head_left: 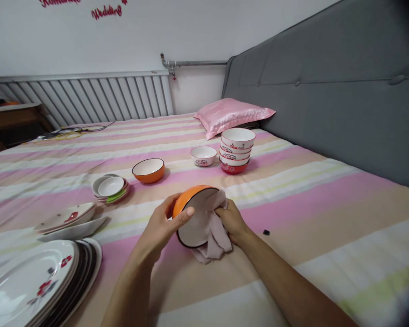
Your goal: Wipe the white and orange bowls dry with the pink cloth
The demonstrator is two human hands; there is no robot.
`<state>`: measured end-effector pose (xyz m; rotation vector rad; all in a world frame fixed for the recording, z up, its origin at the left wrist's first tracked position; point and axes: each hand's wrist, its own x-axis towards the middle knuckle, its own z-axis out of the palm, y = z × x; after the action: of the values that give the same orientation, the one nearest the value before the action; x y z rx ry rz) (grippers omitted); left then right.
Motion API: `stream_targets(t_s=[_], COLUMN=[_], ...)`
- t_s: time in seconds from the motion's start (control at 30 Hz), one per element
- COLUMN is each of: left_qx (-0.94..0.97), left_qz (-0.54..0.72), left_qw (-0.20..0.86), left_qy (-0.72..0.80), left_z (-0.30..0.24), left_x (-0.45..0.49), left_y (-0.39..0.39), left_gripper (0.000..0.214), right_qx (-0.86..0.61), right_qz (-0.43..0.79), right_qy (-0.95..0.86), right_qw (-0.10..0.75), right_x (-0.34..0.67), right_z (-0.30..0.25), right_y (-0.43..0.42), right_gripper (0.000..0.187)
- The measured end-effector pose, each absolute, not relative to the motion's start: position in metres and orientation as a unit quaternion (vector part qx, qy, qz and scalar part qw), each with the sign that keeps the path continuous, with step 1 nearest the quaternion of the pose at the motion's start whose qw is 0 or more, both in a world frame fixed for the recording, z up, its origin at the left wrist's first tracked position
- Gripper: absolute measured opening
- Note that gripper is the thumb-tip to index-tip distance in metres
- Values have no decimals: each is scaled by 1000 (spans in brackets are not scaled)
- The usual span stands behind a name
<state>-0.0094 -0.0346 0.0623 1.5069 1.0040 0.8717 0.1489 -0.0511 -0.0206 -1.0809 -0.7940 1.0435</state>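
Note:
My left hand (168, 222) grips an orange bowl (195, 222) with a white inside and a dark rim, thumb over the edge and fingers behind it. The bowl is tilted on its side, its opening turned toward me and to the right. In my right hand (234, 220) is a bunched pale pink cloth (216, 236), pressed against the bowl's right rim and inside. Part of the cloth hangs below the bowl. Most of my right fingers are hidden by the cloth.
Beyond my hands stand another orange bowl (149, 171), a white patterned bowl (203, 156) and a bowl stack (236, 152). At left lie small dishes (111, 186), oval dishes (66, 220) and stacked plates (30, 277). A pink pillow (231, 113) rests by the grey headboard (320, 86). A small black object (266, 232) lies right.

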Motion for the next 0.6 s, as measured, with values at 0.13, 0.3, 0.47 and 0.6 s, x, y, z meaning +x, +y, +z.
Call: stream_targets(t_s=[0.13,0.3,0.47,0.6], left_qx=[674,688,674,647], left_qz=[260,277,334,380], left_qw=[555,510,480,485], left_qy=[412,436,451,450], left_z=[64,60,58,58], left_x=[-20,-18,-7,-1], left_y=[-29,-28,-32,-37], left_gripper=[58,49,40,42], right_qx=[-468,-477,-472,-472], right_qz=[448,421,466,495], right_qy=[-408,-419,-361,-313], right_qw=[644,648,656,659], right_x=[153,157,156,153], right_z=[-24,-25,-19,-18], right_y=[-50,-48,-50,-52], right_gripper=[12,11,12,14])
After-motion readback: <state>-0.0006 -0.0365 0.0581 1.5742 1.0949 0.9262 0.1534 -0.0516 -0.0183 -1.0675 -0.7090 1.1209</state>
